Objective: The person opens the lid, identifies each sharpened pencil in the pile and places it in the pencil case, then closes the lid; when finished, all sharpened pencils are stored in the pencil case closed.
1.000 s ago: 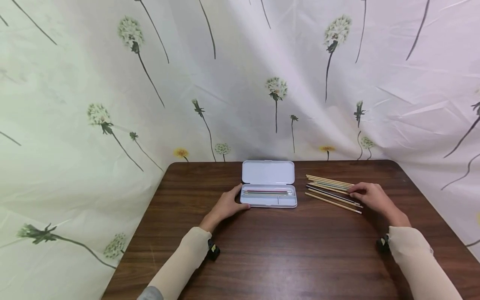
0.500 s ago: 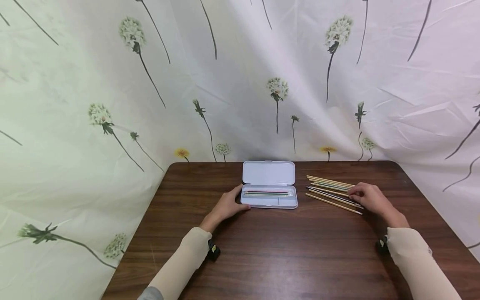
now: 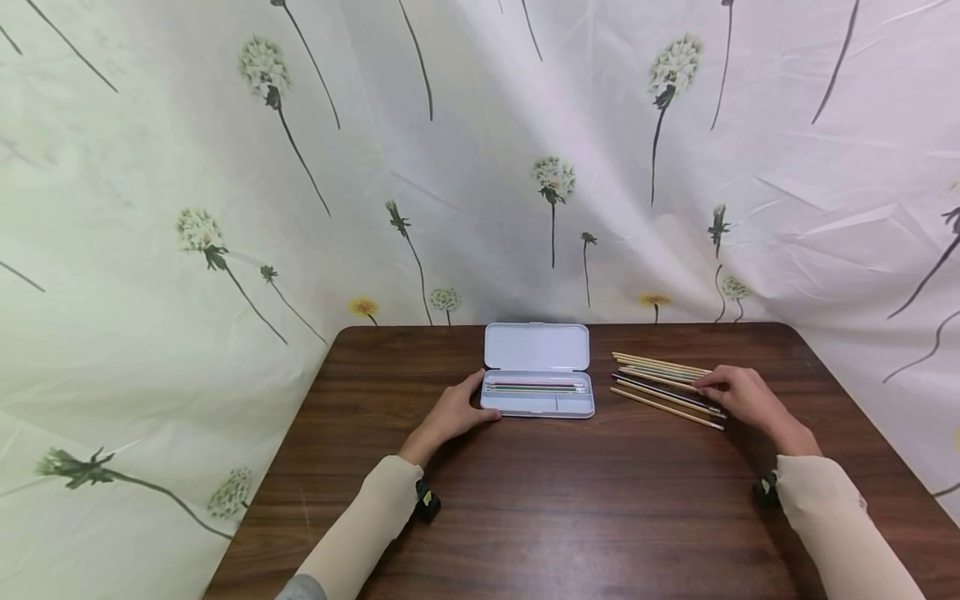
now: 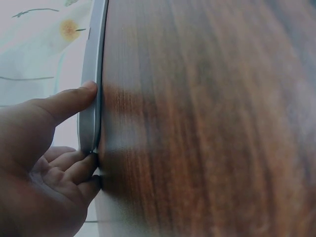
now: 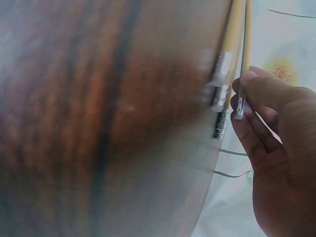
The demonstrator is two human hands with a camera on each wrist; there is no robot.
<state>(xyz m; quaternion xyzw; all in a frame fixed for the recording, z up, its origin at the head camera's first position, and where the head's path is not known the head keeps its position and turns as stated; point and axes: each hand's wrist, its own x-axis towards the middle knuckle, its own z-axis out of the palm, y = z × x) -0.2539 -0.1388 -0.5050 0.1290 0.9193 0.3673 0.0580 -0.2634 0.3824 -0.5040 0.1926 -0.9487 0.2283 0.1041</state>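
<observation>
A pale pencil case (image 3: 517, 405) lies open on the table, its lid (image 3: 536, 346) tipped back toward the wall. Several pencils (image 3: 534, 387) rest in its long back compartment. My left hand (image 3: 448, 414) holds the case at its left end; in the left wrist view the thumb (image 4: 74, 101) presses the front side and the fingers curl by the corner. To the right of the case, my right hand (image 3: 738, 396) pinches a yellow pencil (image 5: 246, 44) near its silver-ended tip, among several loose pencils (image 3: 667, 407) lying fanned on the table.
A brown wood-grain table (image 3: 555, 508) bears everything. Behind it hangs a pale cloth (image 3: 465, 208) printed with dandelions, close to the case's lid. The front of the case has small divided compartments.
My right hand stays in nearly the same place, its fingers shifting slightly on the pencil. The left hand and the case have not visibly moved.
</observation>
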